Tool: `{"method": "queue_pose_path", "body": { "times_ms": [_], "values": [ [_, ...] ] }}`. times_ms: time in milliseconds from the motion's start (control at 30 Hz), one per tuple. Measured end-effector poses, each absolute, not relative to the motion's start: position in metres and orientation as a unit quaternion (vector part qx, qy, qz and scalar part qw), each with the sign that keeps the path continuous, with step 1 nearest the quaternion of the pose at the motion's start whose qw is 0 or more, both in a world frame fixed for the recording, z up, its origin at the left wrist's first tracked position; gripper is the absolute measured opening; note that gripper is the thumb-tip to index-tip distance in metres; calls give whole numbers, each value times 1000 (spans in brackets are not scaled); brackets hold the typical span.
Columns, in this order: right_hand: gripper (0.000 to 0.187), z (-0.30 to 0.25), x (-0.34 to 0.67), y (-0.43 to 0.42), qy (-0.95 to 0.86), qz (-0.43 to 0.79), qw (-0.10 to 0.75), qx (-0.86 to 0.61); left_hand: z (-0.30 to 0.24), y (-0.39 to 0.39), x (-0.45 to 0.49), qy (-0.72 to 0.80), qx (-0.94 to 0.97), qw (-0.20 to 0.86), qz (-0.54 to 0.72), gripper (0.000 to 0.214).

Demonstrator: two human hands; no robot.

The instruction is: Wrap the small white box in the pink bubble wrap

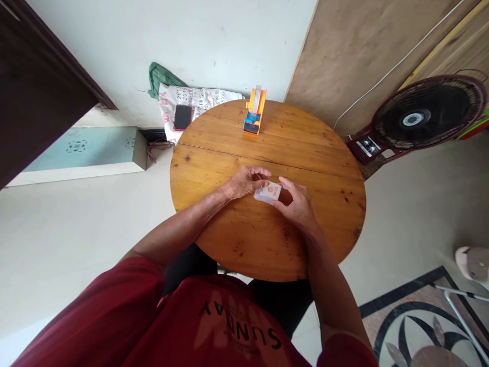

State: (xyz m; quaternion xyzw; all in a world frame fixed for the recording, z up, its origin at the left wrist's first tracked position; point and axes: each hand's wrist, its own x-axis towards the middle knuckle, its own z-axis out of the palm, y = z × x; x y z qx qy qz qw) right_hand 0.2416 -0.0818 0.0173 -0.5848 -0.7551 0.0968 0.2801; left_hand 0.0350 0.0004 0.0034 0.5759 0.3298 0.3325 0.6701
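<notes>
A deck of playing cards point(269, 192) with red-patterned backs lies in the middle of the round wooden table point(267, 239). My right hand point(296, 204) grips the deck from its right side with curled fingers. My left hand point(246, 182) pinches at the deck's left upper edge, fingers bent inward. An orange and blue plastic card device point(254, 117) with a card standing in its top sits at the far edge of the table, well away from both hands.
A black phone point(182, 117) lies on a printed white sack point(198, 104) on the floor beyond the table. A dark floor fan point(424, 114) stands at the right. A slipper point(473, 262) and a metal frame point(464, 311) lie at the lower right.
</notes>
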Motion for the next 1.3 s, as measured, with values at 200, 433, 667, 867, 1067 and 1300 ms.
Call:
{"method": "queue_pose_path", "body": {
  "times_ms": [200,433,667,867,1067,1300],
  "values": [
    [57,16,238,-81,-757,86,283,-583,7,2,33,304,548,713,313,38],
    [63,16,236,-80,-768,89,277,-570,8,4,32,300,535,720,324,35],
    [57,9,235,-81,-758,85,309,-568,10,0,34,327,528,706,339,27],
    [58,7,232,-79,-742,120,312,-581,9,-3,37,333,532,686,368,23],
    [83,20,243,-80,-731,208,283,-585,7,1,36,330,533,685,372,35],
    [89,32,256,-85,-701,266,266,-606,12,11,29,405,541,614,408,23]
  ]
}}
